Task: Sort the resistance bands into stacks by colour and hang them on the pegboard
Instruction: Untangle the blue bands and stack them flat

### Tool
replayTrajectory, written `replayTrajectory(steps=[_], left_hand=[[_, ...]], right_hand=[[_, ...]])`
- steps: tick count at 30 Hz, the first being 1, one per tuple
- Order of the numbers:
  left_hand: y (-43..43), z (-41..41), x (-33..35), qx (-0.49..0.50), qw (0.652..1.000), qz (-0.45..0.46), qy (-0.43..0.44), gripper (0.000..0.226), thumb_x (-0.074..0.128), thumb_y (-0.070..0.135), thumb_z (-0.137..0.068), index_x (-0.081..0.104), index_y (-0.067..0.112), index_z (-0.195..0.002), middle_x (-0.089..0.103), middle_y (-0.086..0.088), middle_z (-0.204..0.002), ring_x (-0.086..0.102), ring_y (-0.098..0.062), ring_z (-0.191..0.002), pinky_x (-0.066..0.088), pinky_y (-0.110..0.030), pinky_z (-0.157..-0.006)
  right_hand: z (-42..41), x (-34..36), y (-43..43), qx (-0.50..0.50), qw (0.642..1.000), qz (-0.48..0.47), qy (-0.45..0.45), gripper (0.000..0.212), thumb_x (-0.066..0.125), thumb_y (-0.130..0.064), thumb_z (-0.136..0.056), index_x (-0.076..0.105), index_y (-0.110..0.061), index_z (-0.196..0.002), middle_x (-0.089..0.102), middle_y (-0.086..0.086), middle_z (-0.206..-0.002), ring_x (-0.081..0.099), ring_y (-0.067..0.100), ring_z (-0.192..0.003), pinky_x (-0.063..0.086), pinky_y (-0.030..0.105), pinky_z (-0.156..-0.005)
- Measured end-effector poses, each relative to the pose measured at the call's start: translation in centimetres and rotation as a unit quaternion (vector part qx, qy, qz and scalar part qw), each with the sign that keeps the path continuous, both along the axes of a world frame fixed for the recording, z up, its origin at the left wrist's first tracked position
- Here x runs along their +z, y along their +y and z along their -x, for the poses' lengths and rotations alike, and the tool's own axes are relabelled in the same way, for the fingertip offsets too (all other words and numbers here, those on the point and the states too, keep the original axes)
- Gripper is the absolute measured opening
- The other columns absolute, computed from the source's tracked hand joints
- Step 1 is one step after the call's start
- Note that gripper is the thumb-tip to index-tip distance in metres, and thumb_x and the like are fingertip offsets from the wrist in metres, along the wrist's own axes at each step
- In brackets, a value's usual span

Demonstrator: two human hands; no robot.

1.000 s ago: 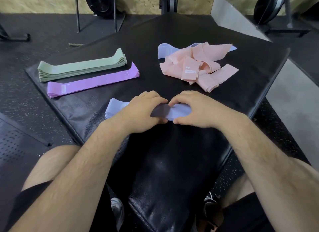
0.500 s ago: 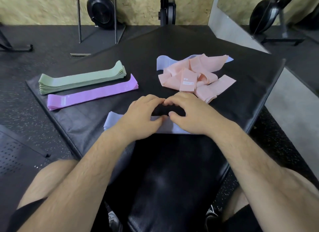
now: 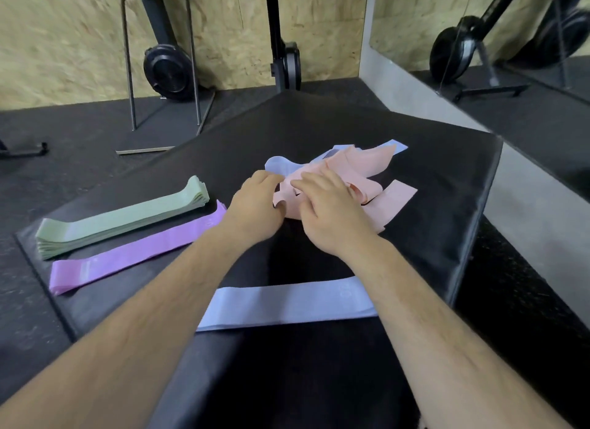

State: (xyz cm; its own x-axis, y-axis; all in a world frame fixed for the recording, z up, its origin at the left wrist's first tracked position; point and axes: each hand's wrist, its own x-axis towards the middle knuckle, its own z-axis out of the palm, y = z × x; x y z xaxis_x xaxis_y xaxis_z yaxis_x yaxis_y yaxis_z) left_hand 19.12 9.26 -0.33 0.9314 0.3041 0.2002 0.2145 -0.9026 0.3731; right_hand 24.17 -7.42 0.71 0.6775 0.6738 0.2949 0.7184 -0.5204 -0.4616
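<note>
On the mat (image 3: 440,198): one green stack (image 3: 121,219) (one pink heap (image 3: 367,163), tangled)

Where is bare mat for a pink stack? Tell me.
Bare mat: between the pink pile and the blue band near the right edge, and beyond the pile toward the far corner. Crowded: the left, with green stack and purple band.

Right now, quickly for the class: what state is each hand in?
Left hand: pinching the edge of the pink bands.
Right hand: open, fingers resting on the pink bands.
</note>
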Motion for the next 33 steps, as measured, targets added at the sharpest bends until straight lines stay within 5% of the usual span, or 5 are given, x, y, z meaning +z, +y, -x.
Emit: replayTrajectory(steps=[6,12,20,24,33], left_hand=[[2.9,-5.0,-1.2,0.078,0.995,0.046,0.052,0.041,0.055,0.020,-0.087,0.061,0.021,-0.127,0.043,-0.010,-0.141,0.045,-0.031,-0.125,0.047,-0.046,-0.099],[3.7,-5.8,-2.2,0.059,0.997,0.046,0.029,0.014,0.035,0.014,-0.074,0.047,0.021,-0.076,0.049,0.003,-0.080,0.056,-0.027,-0.074,0.037,-0.030,-0.059],[2.5,-2.0,2.1,-0.016,0.990,-0.007,-0.137,0.036,0.038,-0.002,-0.094,0.064,0.014,-0.114,0.055,0.008,-0.103,0.054,-0.012,-0.096,0.046,-0.027,-0.082],[1.7,0.1,5.3,-0.023,0.984,-0.024,-0.176,0.040,0.039,-0.001,-0.097,0.061,0.010,-0.129,0.056,0.003,-0.134,0.053,-0.011,-0.119,0.046,-0.028,-0.098],[-1.7,4.9,13.7,-0.061,0.973,-0.084,-0.205,0.044,0.040,0.000,-0.098,0.060,0.013,-0.134,0.050,0.009,-0.146,0.055,-0.013,-0.123,0.048,-0.033,-0.098]], right_hand=[[-1.7,-1.4,1.1,-0.008,1.000,-0.001,0.003,0.033,0.037,-0.019,-0.101,0.059,-0.025,-0.125,0.053,-0.014,-0.133,0.029,0.015,-0.142,0.037,0.044,-0.107],[-2.0,-1.4,1.1,-0.018,1.000,0.006,0.020,0.038,0.037,-0.019,-0.105,0.054,-0.021,-0.138,0.046,-0.009,-0.149,0.024,0.016,-0.147,0.029,0.042,-0.116],[-0.5,-0.1,1.4,-0.011,0.998,-0.038,0.039,0.046,0.040,-0.022,-0.105,0.045,-0.027,-0.151,0.034,-0.011,-0.162,0.020,0.011,-0.152,0.025,0.044,-0.122],[0.8,1.4,1.0,-0.014,0.998,-0.058,0.030,0.048,0.041,-0.024,-0.106,0.040,-0.027,-0.154,0.023,-0.012,-0.167,0.021,0.015,-0.151,0.027,0.047,-0.119],[3.2,7.9,-0.5,0.008,0.988,-0.147,0.045,0.045,0.045,-0.023,-0.107,0.046,-0.032,-0.151,0.014,-0.018,-0.168,0.027,0.014,-0.150,0.035,0.037,-0.115]])
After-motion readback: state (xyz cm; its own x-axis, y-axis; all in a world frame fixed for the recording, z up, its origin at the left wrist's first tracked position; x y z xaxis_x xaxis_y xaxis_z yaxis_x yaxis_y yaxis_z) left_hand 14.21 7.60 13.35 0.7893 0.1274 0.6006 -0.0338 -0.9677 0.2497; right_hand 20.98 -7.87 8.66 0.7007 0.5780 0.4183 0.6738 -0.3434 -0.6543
